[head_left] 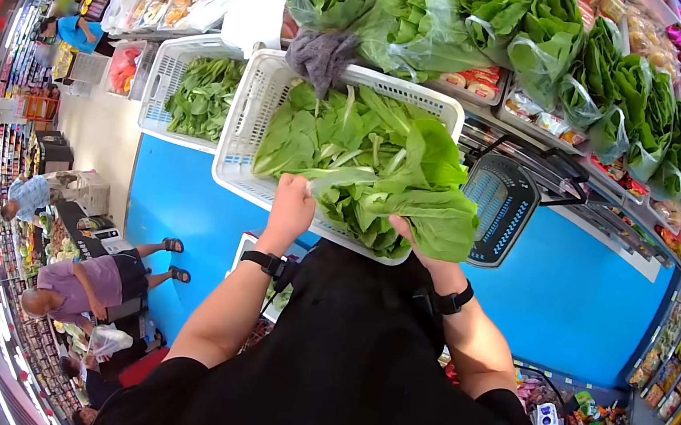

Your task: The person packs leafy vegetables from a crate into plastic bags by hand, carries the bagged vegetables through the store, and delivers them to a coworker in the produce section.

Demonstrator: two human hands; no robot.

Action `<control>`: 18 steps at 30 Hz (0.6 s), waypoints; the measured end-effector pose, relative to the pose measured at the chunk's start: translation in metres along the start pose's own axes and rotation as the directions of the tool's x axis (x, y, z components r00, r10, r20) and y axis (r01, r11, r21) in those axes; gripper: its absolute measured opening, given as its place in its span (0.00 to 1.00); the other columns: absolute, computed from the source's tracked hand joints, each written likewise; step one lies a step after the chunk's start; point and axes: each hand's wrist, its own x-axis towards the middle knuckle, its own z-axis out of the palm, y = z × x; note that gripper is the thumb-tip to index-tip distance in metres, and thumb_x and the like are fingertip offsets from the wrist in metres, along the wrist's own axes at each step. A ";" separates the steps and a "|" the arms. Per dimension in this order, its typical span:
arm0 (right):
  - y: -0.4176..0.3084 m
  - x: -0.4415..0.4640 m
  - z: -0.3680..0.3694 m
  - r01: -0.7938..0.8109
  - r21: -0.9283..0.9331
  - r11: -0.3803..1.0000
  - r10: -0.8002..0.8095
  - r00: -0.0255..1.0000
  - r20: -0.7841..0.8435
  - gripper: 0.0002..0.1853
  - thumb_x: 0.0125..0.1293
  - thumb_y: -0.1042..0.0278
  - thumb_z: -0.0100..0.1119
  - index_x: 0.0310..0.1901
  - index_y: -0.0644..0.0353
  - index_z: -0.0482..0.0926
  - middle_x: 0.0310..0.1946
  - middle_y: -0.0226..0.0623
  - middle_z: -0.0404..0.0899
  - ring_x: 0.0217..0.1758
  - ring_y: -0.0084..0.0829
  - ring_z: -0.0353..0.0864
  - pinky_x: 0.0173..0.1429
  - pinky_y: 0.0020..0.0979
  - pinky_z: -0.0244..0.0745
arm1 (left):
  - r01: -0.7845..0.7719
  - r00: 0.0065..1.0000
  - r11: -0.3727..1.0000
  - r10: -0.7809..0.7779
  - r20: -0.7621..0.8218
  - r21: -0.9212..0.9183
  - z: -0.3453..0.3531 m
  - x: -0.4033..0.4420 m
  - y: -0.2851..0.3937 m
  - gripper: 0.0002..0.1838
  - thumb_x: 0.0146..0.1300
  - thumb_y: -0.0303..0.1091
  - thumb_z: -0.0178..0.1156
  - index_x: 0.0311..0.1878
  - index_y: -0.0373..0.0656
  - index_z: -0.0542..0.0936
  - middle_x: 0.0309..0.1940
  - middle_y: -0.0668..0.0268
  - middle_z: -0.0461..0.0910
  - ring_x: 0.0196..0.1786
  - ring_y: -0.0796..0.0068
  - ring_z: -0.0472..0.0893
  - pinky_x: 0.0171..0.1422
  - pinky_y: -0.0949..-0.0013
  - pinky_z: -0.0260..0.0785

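Note:
My left hand [294,206] is closed at the near side of a white plastic basket [241,119], pinching what looks like the edge of a clear plastic bag [341,180]. My right hand [418,242] grips a bunch of leafy lettuce [438,222] near the basket's right front corner, its fingers partly hidden by the leaves. The bag's film lies against the stems between both hands. More loose green leaves [309,131] fill the basket. A grey cloth [321,56] hangs over its far rim.
Several bagged lettuces [545,40] line the packaged-food shelf beyond the basket. A second white basket [166,80] of greens stands left. A dark shopping basket [498,210] is at the right, above the blue floor [579,293]. People, including one in a purple shirt [80,286], are at the left.

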 end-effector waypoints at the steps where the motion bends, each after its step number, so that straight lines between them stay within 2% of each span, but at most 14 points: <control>1: -0.003 0.003 0.004 0.003 0.004 1.000 -0.003 1.000 0.002 0.19 0.66 0.63 0.78 0.56 0.57 0.87 0.52 0.33 0.90 0.56 0.35 0.86 0.64 0.36 0.79 | 0.020 1.000 0.999 -0.021 0.018 0.051 -0.002 0.000 0.001 0.08 0.64 0.28 0.63 0.42 0.37 0.76 0.35 0.56 0.78 0.38 0.57 0.80 0.45 0.57 0.72; 3: -0.006 0.009 0.011 0.053 -0.101 0.993 -0.042 0.994 0.105 0.20 0.65 0.62 0.79 0.56 0.58 0.87 0.52 0.34 0.89 0.57 0.35 0.86 0.63 0.35 0.79 | 0.042 0.998 0.994 -0.046 0.035 0.105 -0.011 -0.003 0.011 0.08 0.64 0.27 0.62 0.44 0.36 0.76 0.34 0.52 0.78 0.38 0.53 0.80 0.44 0.57 0.73; 5: -0.008 0.014 0.022 0.086 -0.092 0.992 -0.074 0.989 0.126 0.20 0.67 0.60 0.77 0.56 0.58 0.87 0.53 0.36 0.89 0.57 0.37 0.86 0.62 0.36 0.79 | 0.399 0.896 0.904 -0.348 0.278 -0.156 -0.027 -0.007 0.029 0.05 0.64 0.24 0.59 0.43 0.38 0.78 0.33 0.58 0.78 0.37 0.59 0.81 0.44 0.58 0.75; 6: -0.008 0.016 0.029 0.071 -0.134 0.988 -0.041 0.976 0.215 0.20 0.69 0.59 0.76 0.57 0.59 0.86 0.53 0.37 0.88 0.56 0.37 0.86 0.62 0.36 0.79 | 0.403 0.894 0.902 -0.353 0.275 -0.153 -0.023 -0.011 0.025 0.05 0.64 0.24 0.59 0.43 0.38 0.78 0.33 0.58 0.78 0.37 0.59 0.81 0.44 0.58 0.75; 7: -0.007 0.018 0.036 0.063 -0.177 0.982 -0.007 0.954 0.300 0.20 0.70 0.57 0.74 0.57 0.60 0.86 0.53 0.38 0.88 0.56 0.38 0.86 0.62 0.37 0.79 | 0.598 0.801 0.616 -0.459 0.384 -0.512 -0.018 -0.013 0.020 0.05 0.65 0.23 0.58 0.43 0.39 0.78 0.33 0.62 0.78 0.36 0.63 0.81 0.45 0.60 0.76; 8: 0.001 0.019 0.045 -0.030 -0.050 0.998 0.046 0.930 0.364 0.21 0.72 0.55 0.72 0.58 0.61 0.85 0.55 0.38 0.88 0.57 0.38 0.85 0.64 0.35 0.78 | 0.662 0.702 0.172 -0.483 0.523 -0.729 -0.015 -0.015 0.015 0.05 0.65 0.22 0.57 0.42 0.40 0.78 0.32 0.65 0.78 0.35 0.67 0.80 0.46 0.63 0.76; 9: 0.016 0.017 0.054 -0.028 -0.044 0.999 0.043 0.929 0.368 0.21 0.72 0.55 0.72 0.58 0.61 0.85 0.55 0.38 0.88 0.57 0.38 0.85 0.64 0.35 0.78 | 0.661 0.702 0.173 -0.488 0.519 -0.730 -0.016 -0.017 0.016 0.05 0.65 0.22 0.57 0.42 0.40 0.78 0.32 0.65 0.78 0.35 0.67 0.80 0.46 0.63 0.76; 11: 0.037 0.012 0.070 -0.130 -0.039 0.991 0.133 0.869 0.477 0.21 0.73 0.55 0.70 0.60 0.60 0.84 0.57 0.38 0.87 0.60 0.36 0.85 0.66 0.35 0.78 | 0.552 0.720 -0.071 -0.461 0.518 -0.831 -0.020 -0.019 0.023 0.05 0.66 0.22 0.56 0.42 0.42 0.78 0.33 0.71 0.77 0.34 0.75 0.78 0.48 0.67 0.76; 13: 0.050 0.013 0.080 -0.114 -0.094 0.989 0.147 0.814 0.562 0.22 0.75 0.58 0.69 0.64 0.60 0.82 0.61 0.36 0.86 0.62 0.33 0.84 0.68 0.35 0.78 | 0.536 0.718 -0.108 -0.464 0.519 -0.838 -0.023 -0.020 0.028 0.05 0.68 0.24 0.56 0.44 0.43 0.78 0.33 0.72 0.77 0.33 0.78 0.76 0.46 0.69 0.74; 14: 0.074 0.007 0.094 -0.247 0.197 0.949 0.083 0.795 0.600 0.23 0.75 0.59 0.68 0.66 0.60 0.81 0.63 0.35 0.85 0.63 0.32 0.84 0.69 0.34 0.78 | 0.512 0.716 -0.145 -0.473 0.514 -0.846 -0.023 -0.021 0.029 0.05 0.68 0.24 0.56 0.45 0.44 0.78 0.33 0.73 0.76 0.33 0.80 0.75 0.44 0.71 0.72; 15: 0.088 0.005 0.100 -0.365 0.455 0.812 0.008 0.787 0.617 0.24 0.76 0.61 0.67 0.69 0.60 0.79 0.65 0.34 0.84 0.63 0.31 0.83 0.70 0.34 0.78 | 0.484 0.717 -0.184 -0.477 0.508 -0.856 -0.022 -0.021 0.030 0.05 0.68 0.25 0.56 0.45 0.45 0.77 0.32 0.75 0.76 0.33 0.82 0.74 0.42 0.72 0.71; 16: 0.058 0.013 0.091 -0.752 0.656 0.064 0.118 0.658 0.743 0.26 0.75 0.66 0.67 0.71 0.62 0.75 0.66 0.33 0.82 0.65 0.29 0.82 0.71 0.33 0.78 | 0.470 0.729 -0.192 -0.465 0.502 -0.862 -0.018 -0.020 0.030 0.05 0.68 0.25 0.56 0.45 0.45 0.77 0.32 0.75 0.76 0.33 0.82 0.74 0.42 0.72 0.71; 17: 0.070 0.012 0.100 -0.330 0.472 0.817 -0.030 0.794 0.607 0.27 0.73 0.69 0.67 0.71 0.60 0.75 0.65 0.38 0.83 0.66 0.33 0.82 0.71 0.36 0.77 | 0.457 0.732 -0.200 -0.469 0.494 -0.867 -0.017 -0.022 0.029 0.05 0.68 0.25 0.56 0.44 0.47 0.77 0.33 0.76 0.75 0.33 0.83 0.74 0.41 0.72 0.69; 18: 0.061 0.019 0.097 -0.195 0.311 0.930 -0.048 0.775 0.630 0.28 0.72 0.70 0.68 0.72 0.59 0.74 0.64 0.42 0.83 0.65 0.36 0.83 0.70 0.37 0.77 | 0.444 0.737 -0.207 -0.470 0.487 -0.872 -0.015 -0.022 0.028 0.05 0.69 0.26 0.56 0.44 0.48 0.76 0.33 0.77 0.75 0.33 0.84 0.73 0.40 0.73 0.68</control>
